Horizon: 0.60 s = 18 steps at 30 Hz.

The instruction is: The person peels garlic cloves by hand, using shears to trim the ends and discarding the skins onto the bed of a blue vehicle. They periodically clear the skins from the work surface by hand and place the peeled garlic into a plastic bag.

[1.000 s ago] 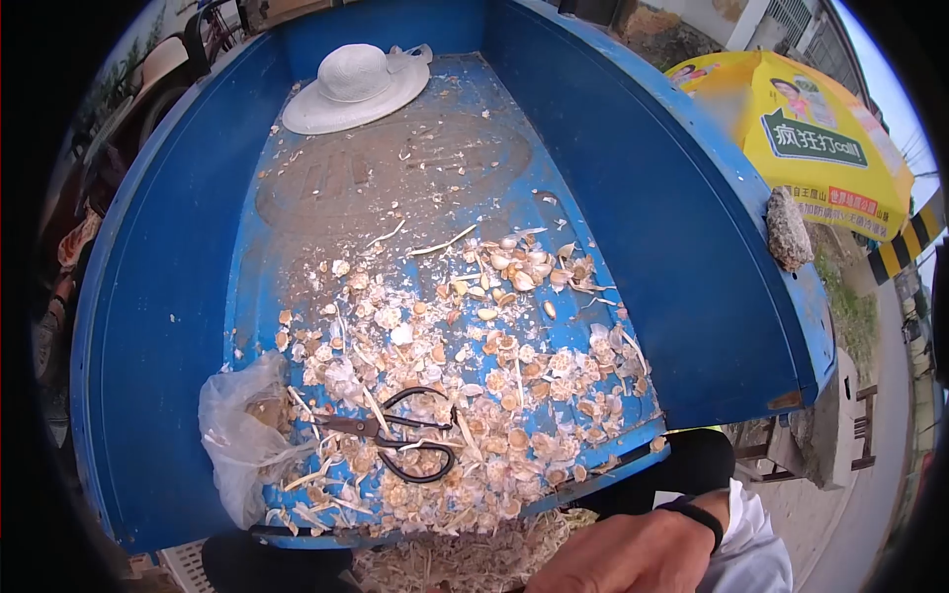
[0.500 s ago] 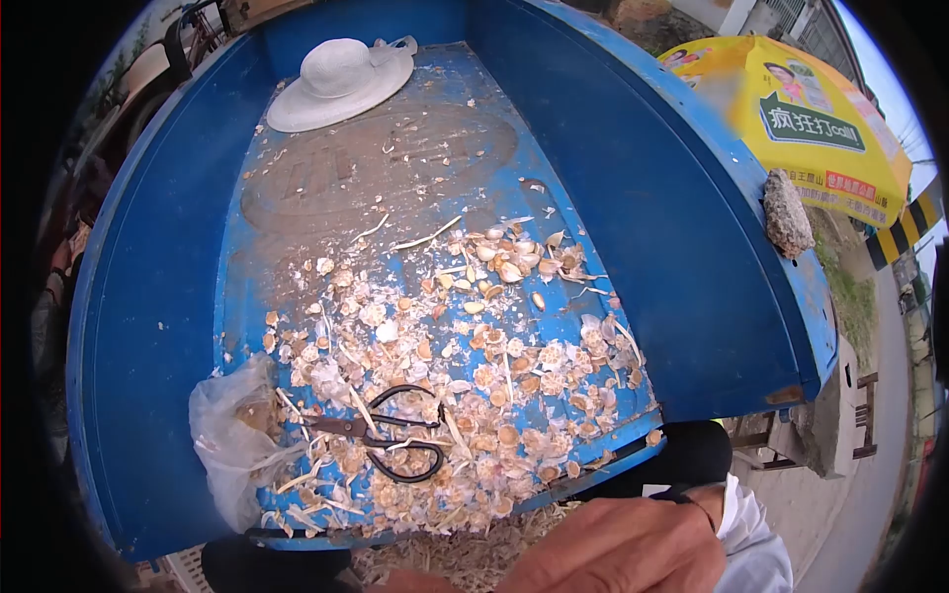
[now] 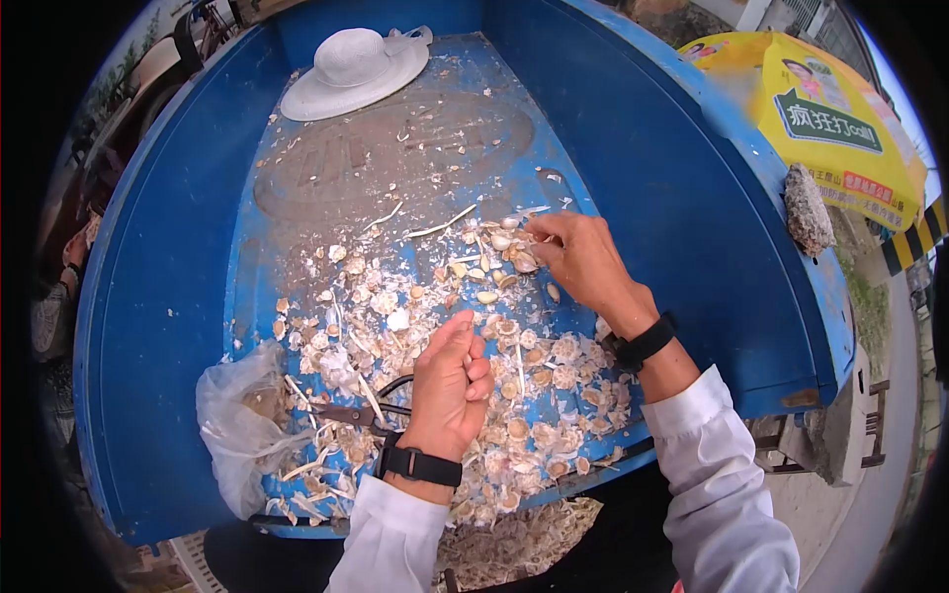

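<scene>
My right hand (image 3: 585,265) reaches in at the far right of the litter, its fingers curled down and pinching among the garlic cloves (image 3: 524,259). Nearer to me, my left hand (image 3: 451,383) is closed, thumb pressed against the bent fingers; what it holds, if anything, I cannot make out. A few peeled cloves (image 3: 486,296) lie between the two hands. Dry garlic skins and root ends (image 3: 519,430) cover the near part of the blue bed. Black-handled scissors (image 3: 344,413) lie partly hidden behind my left hand and wrist.
A crumpled clear plastic bag (image 3: 237,435) sits at the near left corner. The blue bed (image 3: 682,227) has raised side walls. A white sun hat (image 3: 356,74) lies at the far end. On the right rim rests a stone (image 3: 808,210), beside a yellow umbrella (image 3: 840,119).
Both hands have come up over the bed from the near edge. My right hand has moved to the garlic cloves, and my left hand now partly covers the scissors.
</scene>
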Available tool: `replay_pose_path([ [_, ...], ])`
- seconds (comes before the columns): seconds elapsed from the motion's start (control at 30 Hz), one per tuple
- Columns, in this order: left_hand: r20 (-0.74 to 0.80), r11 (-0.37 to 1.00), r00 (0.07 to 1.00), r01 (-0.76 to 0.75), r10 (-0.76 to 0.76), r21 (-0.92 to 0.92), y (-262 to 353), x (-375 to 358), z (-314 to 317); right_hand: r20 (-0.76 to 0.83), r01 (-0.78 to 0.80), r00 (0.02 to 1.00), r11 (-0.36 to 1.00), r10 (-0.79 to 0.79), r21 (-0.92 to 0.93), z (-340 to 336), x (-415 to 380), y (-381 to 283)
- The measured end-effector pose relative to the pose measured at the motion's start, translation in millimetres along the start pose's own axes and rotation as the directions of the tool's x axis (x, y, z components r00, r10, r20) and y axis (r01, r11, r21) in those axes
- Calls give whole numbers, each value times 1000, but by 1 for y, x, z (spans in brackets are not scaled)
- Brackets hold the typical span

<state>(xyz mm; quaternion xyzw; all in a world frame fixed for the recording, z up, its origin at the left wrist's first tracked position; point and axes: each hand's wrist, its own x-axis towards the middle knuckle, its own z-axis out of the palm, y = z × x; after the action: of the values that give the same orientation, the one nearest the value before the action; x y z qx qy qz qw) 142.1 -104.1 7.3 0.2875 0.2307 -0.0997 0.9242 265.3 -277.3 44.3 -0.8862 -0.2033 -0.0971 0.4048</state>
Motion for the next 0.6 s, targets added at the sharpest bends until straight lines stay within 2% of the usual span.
replay_pose_path([
  [0.07,-32,999,999,-21,22,33,4,-5,7,151,12,987,932,46,-363,11,10,14],
  [0.1,-60,997,997,-38,42,61,6,-7,9,156,11,986,933,49,-360,11,11,12],
  [0.17,-56,995,997,-41,46,96,9,-7,8,295,-35,936,887,190,-460,11,12,6],
  [0.2,-43,990,998,-46,52,135,10,-7,7,301,-30,935,888,187,-459,12,8,7],
  [0.27,-28,985,997,-68,73,156,11,-5,5,203,145,978,881,-57,-450,15,-3,11],
  [0.3,-12,980,996,-84,87,179,10,-5,4,205,145,977,883,-57,-446,16,-1,10],
  [0.37,-22,976,996,-86,92,201,7,-6,6,226,134,972,943,-65,-303,16,5,8],
  [0.4,-24,972,995,-92,100,218,7,-6,9,219,128,974,944,-62,-303,18,6,10],
  [0.47,-15,966,996,-85,91,246,8,-8,12,375,247,918,928,-131,-280,26,11,12],
  [0.5,-11,959,997,-76,82,273,9,-10,11,377,249,917,929,-134,-274,26,13,9],
  [0.6,11,942,996,-89,90,324,9,-10,11,451,280,887,890,-96,-360,22,15,4],
])
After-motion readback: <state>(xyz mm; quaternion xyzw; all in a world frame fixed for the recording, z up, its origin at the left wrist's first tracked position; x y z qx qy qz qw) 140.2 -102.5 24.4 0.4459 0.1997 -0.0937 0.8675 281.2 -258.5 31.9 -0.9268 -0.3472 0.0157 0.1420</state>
